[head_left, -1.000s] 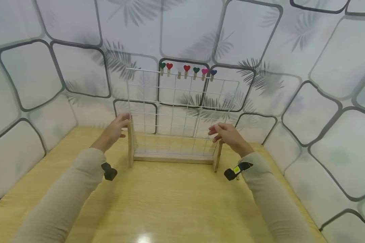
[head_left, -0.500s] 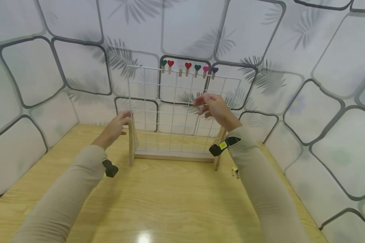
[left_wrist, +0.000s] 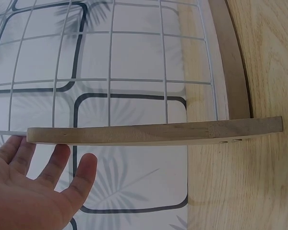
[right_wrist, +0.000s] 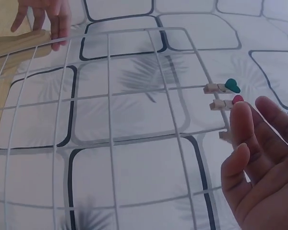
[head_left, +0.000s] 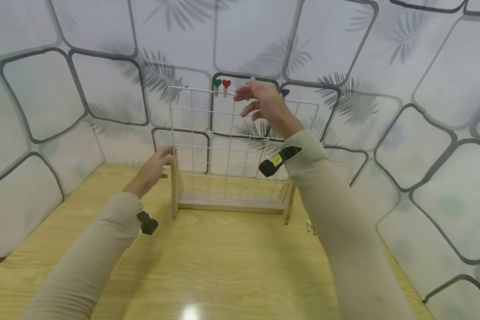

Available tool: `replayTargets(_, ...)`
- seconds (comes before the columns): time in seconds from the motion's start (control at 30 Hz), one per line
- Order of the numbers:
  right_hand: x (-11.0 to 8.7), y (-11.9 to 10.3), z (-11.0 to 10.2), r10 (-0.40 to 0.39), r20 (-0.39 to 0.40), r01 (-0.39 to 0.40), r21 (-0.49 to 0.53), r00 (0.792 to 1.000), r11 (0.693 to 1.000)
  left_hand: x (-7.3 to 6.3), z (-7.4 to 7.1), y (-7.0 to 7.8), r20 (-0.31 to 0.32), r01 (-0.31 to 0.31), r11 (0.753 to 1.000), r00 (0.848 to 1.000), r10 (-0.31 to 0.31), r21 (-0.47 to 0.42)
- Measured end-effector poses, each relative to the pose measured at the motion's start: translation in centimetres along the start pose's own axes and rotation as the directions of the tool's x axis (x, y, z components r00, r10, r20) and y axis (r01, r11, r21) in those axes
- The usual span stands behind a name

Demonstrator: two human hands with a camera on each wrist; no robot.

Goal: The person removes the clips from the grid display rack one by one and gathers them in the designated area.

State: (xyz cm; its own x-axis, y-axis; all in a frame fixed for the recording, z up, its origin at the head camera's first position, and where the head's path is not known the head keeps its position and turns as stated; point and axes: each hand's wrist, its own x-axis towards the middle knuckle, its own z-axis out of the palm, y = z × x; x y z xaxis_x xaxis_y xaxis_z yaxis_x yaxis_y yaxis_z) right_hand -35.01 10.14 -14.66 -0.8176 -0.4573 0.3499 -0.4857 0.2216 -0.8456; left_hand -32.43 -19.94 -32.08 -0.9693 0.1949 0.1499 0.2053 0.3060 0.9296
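A white wire grid rack (head_left: 232,146) stands upright between wooden legs in the head view. My left hand (head_left: 152,171) grips its left edge at the top of the wooden post (left_wrist: 153,133), with several fingers on the near side and one fingertip across the wire in the left wrist view. My right hand (head_left: 268,104) hovers at the rack's top rail, fingers loosely bent and holding nothing. Along that rail sit heart clothespins: a green one (right_wrist: 233,86), a red one (right_wrist: 237,99) and a blue one (head_left: 285,92). A wooden clip (right_wrist: 225,136) is partly hidden by the hand, as are others.
Small clips (head_left: 311,226) lie on the wooden table (head_left: 208,258) right of the rack, partly behind my right sleeve. Behind the rack rises a patterned wall (head_left: 104,26), which also bounds both sides.
My right hand has risen from the rack's right leg up and leftward to the top rail, now covering several clothespins. My left hand has stayed on the left post.
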Motion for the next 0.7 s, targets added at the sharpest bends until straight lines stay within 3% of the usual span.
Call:
replayTargets(0.23, 2.3, -2.2, 1.3, -0.046, 0.013, 0.046, 0.044, 0.999, 0.998, 0.0, 0.0, 0.0, -0.008, -0.003, 1.000, 1.000, 0.003, 0.003)
replayTargets(0.37, 3.7, -3.1, 2.0, -0.040, 0.005, 0.040, 0.016, 0.999, 0.999, 0.2, -0.2, 0.0, -0.010, 0.000, 1.000, 1.000, 0.000, -0.005)
replayTargets(0.6, 5.1, -4.0, 2.3, 0.061, 0.023, -0.056, -0.155, 0.998, 0.986, 0.1, -0.1, 0.2, -0.004, 0.004, 1.000, 1.000, -0.004, -0.017)
replayTargets(0.7, 5.6, -4.1, 2.7, 0.107, 0.021, -0.097, -0.288, 0.994, 0.953, -0.1, -0.1, 0.0, -0.001, 0.011, 1.000, 1.000, -0.011, -0.015)
